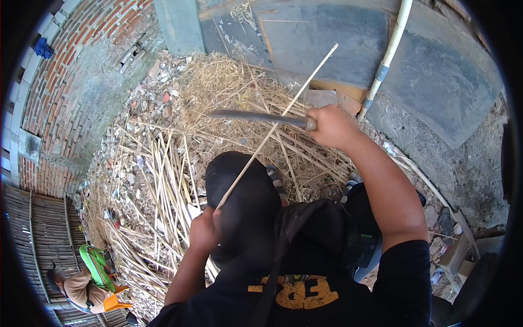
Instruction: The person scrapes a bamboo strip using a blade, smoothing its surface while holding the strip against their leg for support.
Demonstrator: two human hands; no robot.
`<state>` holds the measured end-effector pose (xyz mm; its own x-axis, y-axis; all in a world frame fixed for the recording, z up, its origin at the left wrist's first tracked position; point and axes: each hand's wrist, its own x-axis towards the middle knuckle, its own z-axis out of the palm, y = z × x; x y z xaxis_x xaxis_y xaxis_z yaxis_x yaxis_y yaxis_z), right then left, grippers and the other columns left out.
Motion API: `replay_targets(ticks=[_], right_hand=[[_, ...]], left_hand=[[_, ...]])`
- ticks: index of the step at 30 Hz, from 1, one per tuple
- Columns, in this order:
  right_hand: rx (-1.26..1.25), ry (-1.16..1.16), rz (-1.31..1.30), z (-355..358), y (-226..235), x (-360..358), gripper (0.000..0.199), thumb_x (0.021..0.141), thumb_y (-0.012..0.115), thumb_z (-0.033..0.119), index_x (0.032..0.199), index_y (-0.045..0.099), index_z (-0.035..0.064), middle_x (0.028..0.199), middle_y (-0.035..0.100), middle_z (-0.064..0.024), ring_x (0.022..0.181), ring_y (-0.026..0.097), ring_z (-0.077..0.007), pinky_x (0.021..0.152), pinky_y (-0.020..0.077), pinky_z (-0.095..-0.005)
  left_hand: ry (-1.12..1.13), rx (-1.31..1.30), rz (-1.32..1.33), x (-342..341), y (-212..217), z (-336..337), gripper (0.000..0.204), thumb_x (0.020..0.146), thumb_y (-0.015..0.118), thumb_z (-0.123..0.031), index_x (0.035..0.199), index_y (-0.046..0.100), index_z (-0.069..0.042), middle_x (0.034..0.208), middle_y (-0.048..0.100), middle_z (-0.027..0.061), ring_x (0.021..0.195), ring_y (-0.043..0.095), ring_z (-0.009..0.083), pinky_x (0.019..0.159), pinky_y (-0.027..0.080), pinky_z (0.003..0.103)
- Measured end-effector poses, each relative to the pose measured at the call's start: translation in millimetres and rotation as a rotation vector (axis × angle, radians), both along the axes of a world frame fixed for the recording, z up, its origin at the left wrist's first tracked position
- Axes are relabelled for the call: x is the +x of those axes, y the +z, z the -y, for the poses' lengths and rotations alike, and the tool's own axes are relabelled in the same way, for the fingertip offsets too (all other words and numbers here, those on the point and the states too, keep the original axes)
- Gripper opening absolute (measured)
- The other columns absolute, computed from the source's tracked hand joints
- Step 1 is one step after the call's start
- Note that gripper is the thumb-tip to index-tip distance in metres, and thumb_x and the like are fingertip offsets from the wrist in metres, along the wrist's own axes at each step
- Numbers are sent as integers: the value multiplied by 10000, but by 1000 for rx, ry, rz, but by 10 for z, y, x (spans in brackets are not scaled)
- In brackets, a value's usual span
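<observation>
A long, thin bamboo strip (250, 161) slants up and away from my left hand (204, 231), whose fingers are closed round its near end. My right hand (332, 128) grips the handle of a machete (245, 115). Its dark blade points left and crosses the strip towards the upper part. Whether the edge bites into the bamboo I cannot tell. A black cap (242, 174) hides the ground between my arms. Many more cut bamboo strips (163, 174) lie in a loose pile to the left, beyond my left hand.
Dry shavings (218, 87) heap up over rubble ahead. A pale pole (387, 57) leans by dark panels (332, 43) at the far right. A brick wall (81, 82) stands at left. Lower left, another person (81, 289) sits by an orange stool (114, 302).
</observation>
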<state>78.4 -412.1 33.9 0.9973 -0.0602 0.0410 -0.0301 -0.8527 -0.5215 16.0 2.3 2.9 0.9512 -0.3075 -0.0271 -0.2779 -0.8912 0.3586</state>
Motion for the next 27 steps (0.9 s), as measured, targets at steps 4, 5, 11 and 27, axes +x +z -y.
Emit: replay_targets(ticks=[4,5,11,27], right_hand=[[-151,26,-101,99,-29,71,187,796,670,169,961,706,89,924,720,-171,878,696,-379,812,559,-489],[-16,-80,-100,245,-124,83,189,794,672,168,962,707,91,922,720,-170,876,697,-377,809,561,-489],[-67,-60,22,269,-158,67,217,784,679,162,986,716,91,937,718,-167,934,693,-352,831,560,-474],[-306,114,-139,49,195,-106,238,765,674,152,992,709,89,921,716,-175,889,693,-368,816,554,-486]], left_hand=[[-6,36,19,-16,-50,6,257,1019,535,-238,870,549,-29,670,626,267,677,637,490,618,484,566],[-13,40,9,-2,-44,19,260,1018,537,-243,873,547,-28,673,626,269,680,636,493,620,483,568],[12,57,-18,22,2,13,284,1016,547,-271,871,536,-26,687,630,273,696,633,503,631,481,576],[15,81,-33,-192,38,-152,292,1016,539,-278,847,558,-41,663,630,236,647,639,471,605,498,556]])
